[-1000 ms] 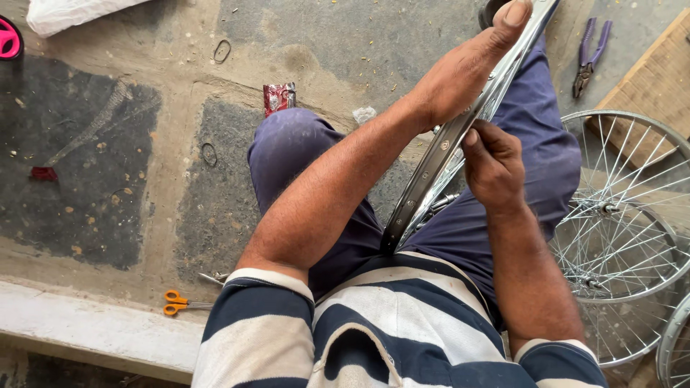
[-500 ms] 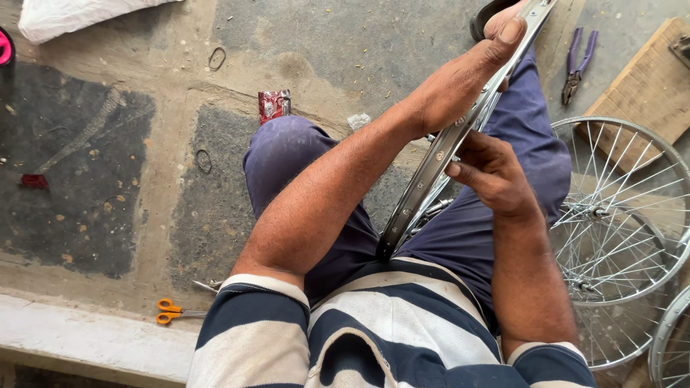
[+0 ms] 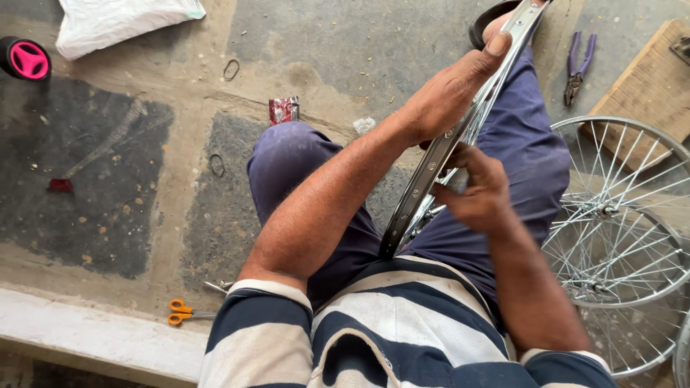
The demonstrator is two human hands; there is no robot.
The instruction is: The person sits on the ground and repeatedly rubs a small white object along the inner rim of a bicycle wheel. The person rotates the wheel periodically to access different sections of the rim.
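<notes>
Held edge-on across lap: shiny silver metal bicycle rim [image 3: 431, 165], long axis toward upper right. Left hand [image 3: 449, 93] clasped around rim; right hand [image 3: 478, 194] pinched at spokes.

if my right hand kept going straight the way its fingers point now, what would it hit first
Your right hand points left and slightly up, toward the bicycle rim held edge-on between your knees. Its fingertips seem almost against the rim already, so it would probably meet that first; depth is hard to judge.
</notes>
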